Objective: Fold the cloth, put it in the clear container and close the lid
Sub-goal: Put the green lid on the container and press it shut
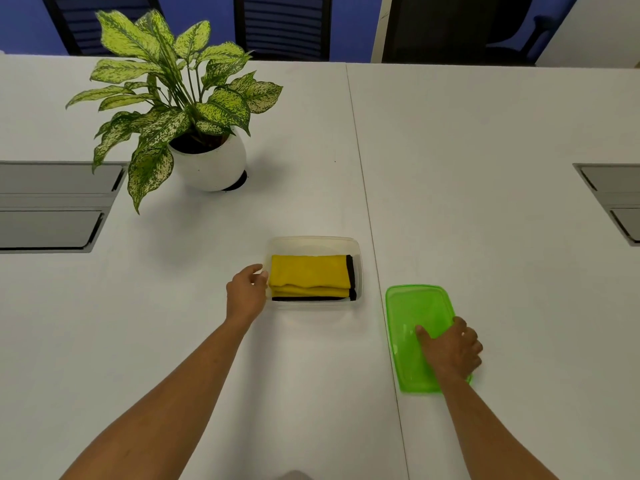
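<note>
A clear rectangular container (pixel 313 242) stands on the white table in front of me. Inside it lies the folded yellow cloth (pixel 308 274) with black edging. My left hand (pixel 246 292) grips the container's left rim with thumb and fingers. To the right, a translucent green lid (pixel 412 306) lies flat on the table. My right hand (pixel 452 348) rests on the lid's near right part, thumb on top and fingers curled over its right edge.
A potted plant (pixel 207 157) with speckled leaves stands at the back left. Grey cable hatches sit at the left (pixel 52 206) and right (pixel 613 199) edges. A seam (pixel 372 237) splits the table between container and lid. Chairs stand beyond the far edge.
</note>
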{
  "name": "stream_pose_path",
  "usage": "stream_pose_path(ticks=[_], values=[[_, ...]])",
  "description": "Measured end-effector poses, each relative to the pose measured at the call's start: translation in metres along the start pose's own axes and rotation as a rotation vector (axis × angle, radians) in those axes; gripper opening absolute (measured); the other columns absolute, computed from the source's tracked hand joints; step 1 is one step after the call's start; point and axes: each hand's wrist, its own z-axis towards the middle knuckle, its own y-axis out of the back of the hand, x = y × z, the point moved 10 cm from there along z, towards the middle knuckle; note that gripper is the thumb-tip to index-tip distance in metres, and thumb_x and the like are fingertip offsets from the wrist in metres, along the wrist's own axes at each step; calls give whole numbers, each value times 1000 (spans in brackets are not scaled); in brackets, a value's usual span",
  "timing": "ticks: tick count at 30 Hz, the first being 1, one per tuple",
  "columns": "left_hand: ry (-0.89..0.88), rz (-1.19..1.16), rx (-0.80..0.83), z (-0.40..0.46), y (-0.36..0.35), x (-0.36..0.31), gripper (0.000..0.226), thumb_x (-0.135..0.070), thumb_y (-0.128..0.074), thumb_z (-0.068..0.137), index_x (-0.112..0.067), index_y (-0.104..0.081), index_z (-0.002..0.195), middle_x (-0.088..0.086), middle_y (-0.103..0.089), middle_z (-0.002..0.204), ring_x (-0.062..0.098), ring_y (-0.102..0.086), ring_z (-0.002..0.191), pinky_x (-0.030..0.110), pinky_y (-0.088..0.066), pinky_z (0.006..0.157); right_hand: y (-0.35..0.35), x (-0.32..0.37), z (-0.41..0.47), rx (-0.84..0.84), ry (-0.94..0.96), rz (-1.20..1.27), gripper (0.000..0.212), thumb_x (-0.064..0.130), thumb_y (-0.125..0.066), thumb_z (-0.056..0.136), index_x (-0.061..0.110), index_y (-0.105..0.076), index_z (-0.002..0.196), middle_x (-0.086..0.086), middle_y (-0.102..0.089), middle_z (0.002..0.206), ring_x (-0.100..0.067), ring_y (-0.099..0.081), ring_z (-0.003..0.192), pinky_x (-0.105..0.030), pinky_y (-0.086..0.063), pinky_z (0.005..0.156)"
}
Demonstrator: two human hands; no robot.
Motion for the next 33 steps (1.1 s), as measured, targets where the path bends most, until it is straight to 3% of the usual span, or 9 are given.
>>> stream_pose_path(ticks=[10,12,15,18,22,25,29,33], values=[[41,-55,49,1,1,4,38,-19,-56,97,-9,-56,134,20,-66,121,35,-65,106,53,-57,87,2,-4,3,61,-45,62,106,55,-85,57,3,-33,133,-29,-45,126,-46,-45,116,-55,-43,89],[40,-57,49,0,1,3,38,-19,-56,97,-9,-57,133,20,-66,120,34,-65,105,53,-57,86,5,0,6,88,-68,116,96,51,-85,60,3,-39,129,-26,-46,125,-46,-50,114,-54,-45,86],[22,-41,39,0,2,1,37,-20,-56,97,-10,-57,132,20,-65,121,34,-64,107,53,-56,89,18,23,11,106,-13,156,66,42,-82,69,8,-54,118,-21,-55,124,-41,-54,113,-49,-45,88],[13,-25,41,-1,2,1,37,-22,-54,98,-10,-57,133,20,-65,123,34,-63,108,53,-55,91,48,61,10,16,70,214,36,30,-75,77,14,-61,106,-19,-62,117,-40,-58,106,-47,-47,86],[35,-45,65,1,0,4,39,-20,-54,98,-11,-54,136,20,-64,124,35,-63,108,53,-56,88,86,126,-9,-158,297,305,15,15,-60,87,14,-58,102,-14,-65,106,-38,-60,96,-42,-46,76],[60,-71,83,3,-3,7,39,-19,-54,98,-11,-52,136,19,-64,124,35,-64,107,53,-58,84,94,176,-40,-224,559,357,21,1,-49,90,12,-58,105,-10,-65,95,-35,-60,85,-36,-44,66],[99,-122,88,5,-4,13,36,-20,-56,97,-15,-55,132,20,-64,119,33,-64,105,50,-61,74,77,231,-93,-253,940,286,46,-15,-46,80,3,-64,118,-18,-69,113,-36,-64,105,-51,-49,89],[133,-199,102,7,-5,19,31,-22,-59,96,-17,-59,126,22,-64,111,35,-65,101,44,-62,64,37,253,-130,-275,1096,6,54,-12,-56,72,11,-65,121,-15,-66,123,-40,-57,118,-58,-42,99]])
